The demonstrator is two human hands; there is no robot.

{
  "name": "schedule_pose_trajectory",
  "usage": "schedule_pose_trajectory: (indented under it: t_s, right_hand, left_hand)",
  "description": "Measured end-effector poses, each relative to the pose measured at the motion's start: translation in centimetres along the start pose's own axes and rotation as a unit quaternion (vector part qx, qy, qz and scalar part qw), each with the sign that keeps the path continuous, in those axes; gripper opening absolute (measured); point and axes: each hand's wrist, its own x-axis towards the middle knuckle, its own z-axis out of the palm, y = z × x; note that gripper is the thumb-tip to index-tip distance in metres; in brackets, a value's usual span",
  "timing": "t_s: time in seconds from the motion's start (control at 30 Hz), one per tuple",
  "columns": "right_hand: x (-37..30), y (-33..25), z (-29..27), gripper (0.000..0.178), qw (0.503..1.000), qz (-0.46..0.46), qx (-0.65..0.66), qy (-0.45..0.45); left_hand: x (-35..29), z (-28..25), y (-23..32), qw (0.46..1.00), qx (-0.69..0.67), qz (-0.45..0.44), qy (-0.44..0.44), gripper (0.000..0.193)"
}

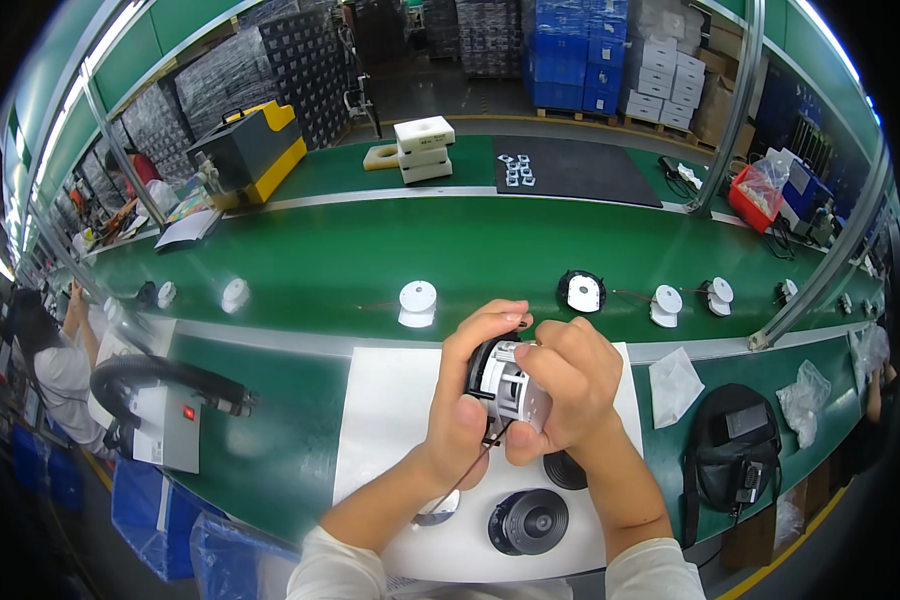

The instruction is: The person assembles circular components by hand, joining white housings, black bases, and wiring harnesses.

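Above a white sheet, both my hands are closed round a plastic assembly with a black round shell and a white slotted inner part. My left hand grips the black side, fingers over its top. My right hand presses against the white side with bent fingers and thumb. A thin dark wire hangs from the assembly towards the lower left. Below my hands lies a black ringed disc part. A second black round part is partly covered by my right forearm, and a pale round piece sits by my left wrist.
Along the green belt stand several white round parts and a black-and-white one. A flexible black duct reaches in at left. A black bag and plastic bags lie at right. Another person sits at far left.
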Motion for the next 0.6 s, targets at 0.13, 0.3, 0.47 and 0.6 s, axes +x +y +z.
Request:
schedule_pose_trajectory:
  t_s: [0.13, 0.3, 0.47, 0.6]
  right_hand:
    - [0.2, -0.5, -1.1, 0.047, 0.994, 0.046, -0.041, -0.091]
    - [0.8, 0.9, -0.2, 0.052, 0.991, 0.018, 0.113, -0.070]
    - [-0.5, 2.3, 1.3, 0.060, 0.965, 0.045, 0.255, -0.034]
    - [-0.8, 1.9, 2.9, 0.060, 0.976, 0.042, 0.212, 0.001]
  left_hand:
    - [0.0, -0.5, -0.4, 0.999, -0.017, 0.032, -0.027, 0.075]
    - [0.3, -1.2, 0.2, 0.993, -0.051, -0.053, -0.096, 0.097]
    - [1.8, -0.9, 1.5, 0.974, -0.068, -0.116, -0.184, 0.126]
    - [0.9, -2.7, -5.9, 0.986, -0.040, -0.014, -0.160, 0.131]
